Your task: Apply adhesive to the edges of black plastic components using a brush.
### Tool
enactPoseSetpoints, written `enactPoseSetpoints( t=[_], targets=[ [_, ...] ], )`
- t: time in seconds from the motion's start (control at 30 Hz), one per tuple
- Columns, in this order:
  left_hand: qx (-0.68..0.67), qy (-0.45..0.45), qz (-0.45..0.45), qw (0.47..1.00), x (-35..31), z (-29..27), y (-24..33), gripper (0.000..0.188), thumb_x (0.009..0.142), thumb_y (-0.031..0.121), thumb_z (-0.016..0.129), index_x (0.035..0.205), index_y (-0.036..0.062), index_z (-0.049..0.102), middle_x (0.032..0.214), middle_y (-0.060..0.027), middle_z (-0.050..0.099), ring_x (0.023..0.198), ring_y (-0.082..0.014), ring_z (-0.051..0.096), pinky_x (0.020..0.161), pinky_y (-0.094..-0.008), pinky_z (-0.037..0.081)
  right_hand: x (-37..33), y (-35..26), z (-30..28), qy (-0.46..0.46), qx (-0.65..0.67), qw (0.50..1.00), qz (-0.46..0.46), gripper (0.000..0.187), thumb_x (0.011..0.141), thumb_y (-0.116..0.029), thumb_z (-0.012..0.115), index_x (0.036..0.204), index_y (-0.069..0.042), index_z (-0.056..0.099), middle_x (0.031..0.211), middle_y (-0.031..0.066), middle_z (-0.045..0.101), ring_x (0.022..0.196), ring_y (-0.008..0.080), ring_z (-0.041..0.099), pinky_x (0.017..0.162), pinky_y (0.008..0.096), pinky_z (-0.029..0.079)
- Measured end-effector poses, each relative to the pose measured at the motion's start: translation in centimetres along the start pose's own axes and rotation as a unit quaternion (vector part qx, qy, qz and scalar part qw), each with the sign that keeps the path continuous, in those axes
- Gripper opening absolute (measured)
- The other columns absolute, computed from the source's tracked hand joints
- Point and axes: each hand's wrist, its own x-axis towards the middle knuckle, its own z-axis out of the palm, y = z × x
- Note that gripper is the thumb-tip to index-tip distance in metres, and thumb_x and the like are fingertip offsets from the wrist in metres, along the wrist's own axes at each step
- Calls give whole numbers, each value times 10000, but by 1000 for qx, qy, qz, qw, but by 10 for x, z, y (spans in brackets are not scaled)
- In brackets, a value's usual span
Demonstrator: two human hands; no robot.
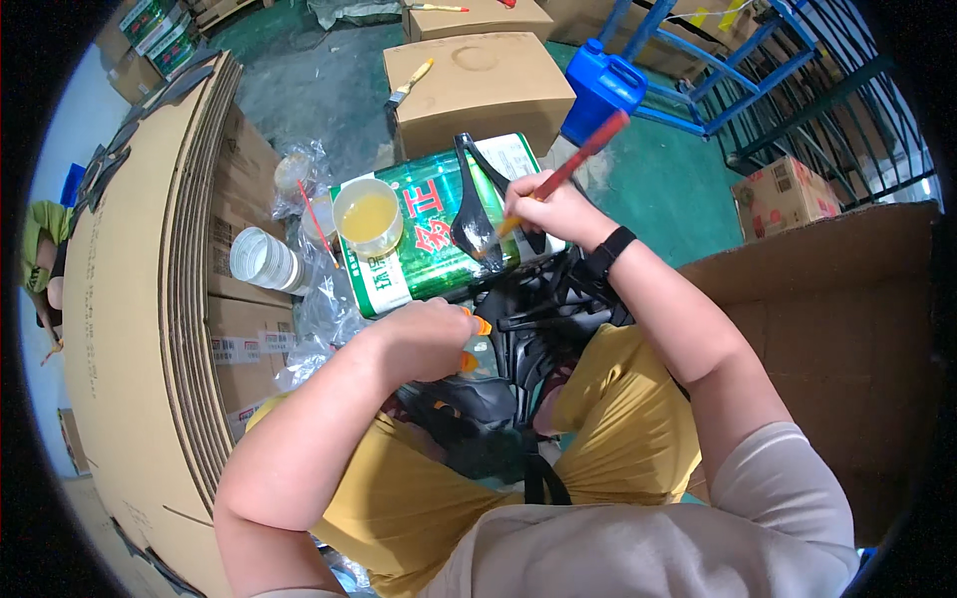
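My right hand [548,207] is closed round a red-handled paintbrush [588,149], its bristle end down on a black curved plastic part [471,214]. That part lies on a large green and white metal can [419,261]. A translucent white tub [369,217] of yellow liquid stands on the can's left side. By the can's near edge, my left hand [429,337] is curled shut. Small orange pieces [482,325] poke out at its fingers; their kind is unclear. Between my knees lies a heap of black plastic parts [523,344].
Left of the can are nested white tubs [264,259], crumpled clear plastic [334,309] and tall stacked cardboard [130,299]. Beyond it stand a cardboard box [483,85] with a yellow-handled brush [412,84] and a blue jerrycan [601,92]. An open carton [827,329] is at my right.
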Motion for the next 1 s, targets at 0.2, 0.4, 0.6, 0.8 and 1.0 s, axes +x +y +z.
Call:
enactPoseSetpoints(
  t=[0.2,0.4,0.6,0.8,1.0],
  targets=[
    [-46,83,-27,995,-11,-31,5,369,757,172,679,1072,20,563,1034,-190,604,986,-348,569,827,-394,469,-23,-20,-57,225,197,954,21,197,866,-183,503,825,-49,641,686,22,595,565,70,531,488,201,407],
    [-146,313,-51,937,-8,-79,-16,298,750,78,676,1019,23,562,921,-63,603,838,-126,535,754,-278,451,-52,-56,-117,374,358,852,-82,267,930,-234,477,978,-3,601,729,61,597,583,88,535,494,201,402],
    [-73,290,-197,934,77,-154,-79,351,714,207,682,1001,16,618,911,-171,657,868,-298,634,772,-365,483,-46,-51,-129,382,405,825,-95,243,917,-203,494,1014,-2,590,741,57,597,586,83,528,488,193,395],
    [28,251,-257,933,171,-168,-124,366,715,262,682,1006,44,642,988,-162,653,943,-285,623,817,-364,480,-45,-53,-142,391,404,822,-93,233,900,-211,525,988,-12,608,725,49,601,575,76,528,491,187,388],
    [107,145,-286,941,216,-163,-149,410,718,335,675,1022,60,653,1055,-136,645,991,-280,608,850,-356,471,-43,-52,-149,380,392,829,-122,228,892,-219,535,978,-27,623,722,40,610,573,59,532,497,179,384]
  ],
)
